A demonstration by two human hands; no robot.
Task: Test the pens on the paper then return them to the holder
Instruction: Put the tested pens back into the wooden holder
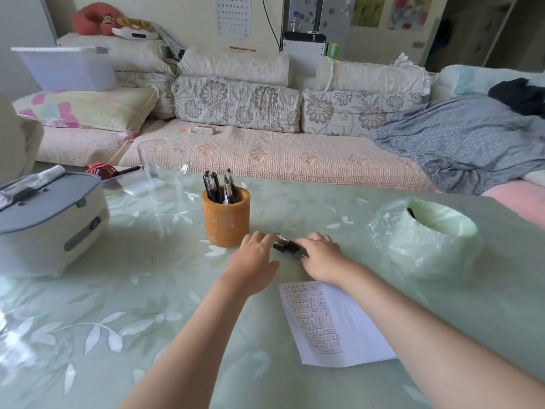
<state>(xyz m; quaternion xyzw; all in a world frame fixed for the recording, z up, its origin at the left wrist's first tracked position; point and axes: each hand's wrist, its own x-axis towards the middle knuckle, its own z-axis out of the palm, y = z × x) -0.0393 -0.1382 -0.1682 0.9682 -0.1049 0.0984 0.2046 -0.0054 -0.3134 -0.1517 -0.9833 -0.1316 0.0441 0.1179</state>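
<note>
A round wooden pen holder (226,219) stands mid-table with several black pens (219,185) upright in it. Just right of it, a small bunch of black pens (290,248) lies on the table between my hands. My left hand (254,258) rests palm down with its fingertips on the bunch's left end. My right hand (320,256) covers the right end, fingers curled over the pens. A sheet of paper (336,323) with rows of small writing lies nearer to me, partly under my right forearm.
A white and grey appliance (47,222) sits at the left. A clear glass (163,169) stands behind the holder. A bin lined with a pale green plastic bag (424,237) is at the right. A sofa with cushions runs behind the glass-topped table (118,305).
</note>
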